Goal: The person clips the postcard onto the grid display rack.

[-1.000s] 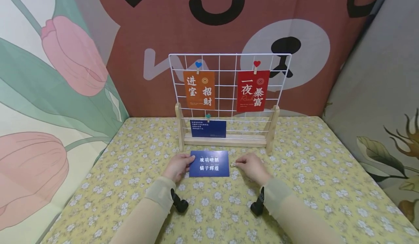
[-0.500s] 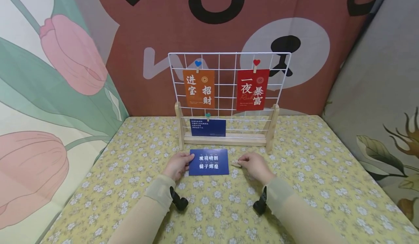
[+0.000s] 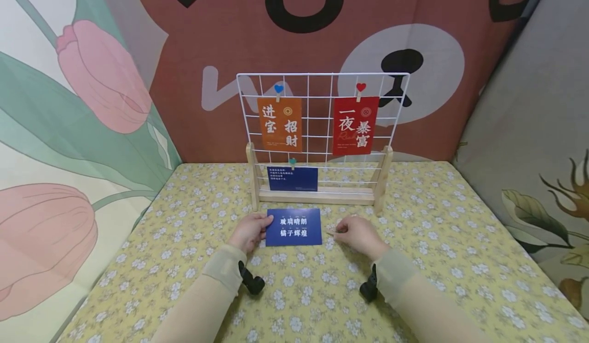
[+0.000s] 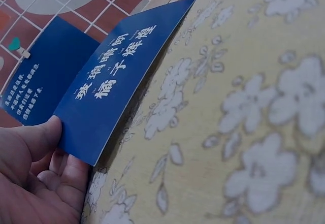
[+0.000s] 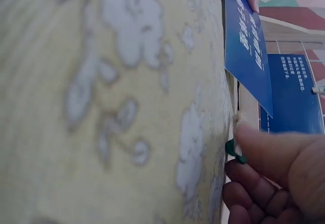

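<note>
My left hand (image 3: 250, 232) pinches the left edge of a blue postcard (image 3: 294, 227) with white Chinese characters. The thumb lies over its front in the left wrist view, and the card leans back a little above the cloth. To the card's right, my right hand (image 3: 360, 234) holds a small wooden clip (image 3: 329, 233) between thumb and fingers. A green piece (image 5: 234, 152) of this clip shows under the thumb in the right wrist view. The clip's tip points at the card's right edge, with a small gap between them. Most of the clip is hidden by the fingers.
Behind the hands stands a white wire grid (image 3: 320, 113) on a wooden base (image 3: 317, 197). Clipped to it are an orange card (image 3: 280, 128), a red card (image 3: 355, 128) and another blue card (image 3: 301, 179). Yellow floral cloth (image 3: 294, 302) covers the table.
My right hand has turned the clip in its fingers, so less of it shows and its tip points toward the card. The left hand and the postcard have hardly moved.
</note>
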Tool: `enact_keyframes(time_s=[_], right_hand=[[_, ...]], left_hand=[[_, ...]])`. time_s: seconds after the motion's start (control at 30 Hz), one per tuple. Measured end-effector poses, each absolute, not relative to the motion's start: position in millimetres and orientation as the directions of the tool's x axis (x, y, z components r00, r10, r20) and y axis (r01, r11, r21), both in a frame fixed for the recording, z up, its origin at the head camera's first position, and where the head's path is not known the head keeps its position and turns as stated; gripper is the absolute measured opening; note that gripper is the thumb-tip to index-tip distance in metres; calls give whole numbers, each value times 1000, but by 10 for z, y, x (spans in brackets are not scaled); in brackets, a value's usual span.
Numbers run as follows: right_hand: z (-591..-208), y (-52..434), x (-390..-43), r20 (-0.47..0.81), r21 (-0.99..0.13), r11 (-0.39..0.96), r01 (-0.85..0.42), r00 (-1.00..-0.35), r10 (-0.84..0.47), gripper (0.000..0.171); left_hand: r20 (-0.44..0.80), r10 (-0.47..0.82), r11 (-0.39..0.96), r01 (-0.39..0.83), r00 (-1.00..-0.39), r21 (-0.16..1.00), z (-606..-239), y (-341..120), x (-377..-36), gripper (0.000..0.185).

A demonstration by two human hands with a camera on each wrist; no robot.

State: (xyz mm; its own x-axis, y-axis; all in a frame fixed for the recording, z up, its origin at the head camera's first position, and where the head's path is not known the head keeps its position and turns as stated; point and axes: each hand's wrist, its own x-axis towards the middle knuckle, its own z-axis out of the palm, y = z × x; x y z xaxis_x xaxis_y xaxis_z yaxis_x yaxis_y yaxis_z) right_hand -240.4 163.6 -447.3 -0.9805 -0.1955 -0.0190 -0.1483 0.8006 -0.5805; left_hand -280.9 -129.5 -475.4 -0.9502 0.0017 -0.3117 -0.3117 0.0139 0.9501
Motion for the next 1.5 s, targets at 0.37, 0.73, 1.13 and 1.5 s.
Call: enact_keyframes(time_s=[0.37, 0.73, 1.13, 1.5], right_hand=[[-4447, 1610, -2377, 16, -560, 812, -162, -983, -185, 11], [-4443, 1603, -2408, -22, -892, 452, 2, -999, -38, 25], [-4469, 1594, -2444, -5, -951, 310, -9, -999, -46, 29], [-4530, 1602, -2480, -23, -970, 244, 20, -1000, -10, 35]], left_hand=[[-315, 18, -15, -316, -949, 949, -4754, -1292, -2807, 18], [-344, -16, -34, -343, -939, 939, -4758, -1300, -2826, 19], [-343, 14, -39, -343, -939, 938, -4694, -1270, -2817, 24], [-348, 13, -41, -348, -937, 936, -4693, -1253, -2824, 22]])
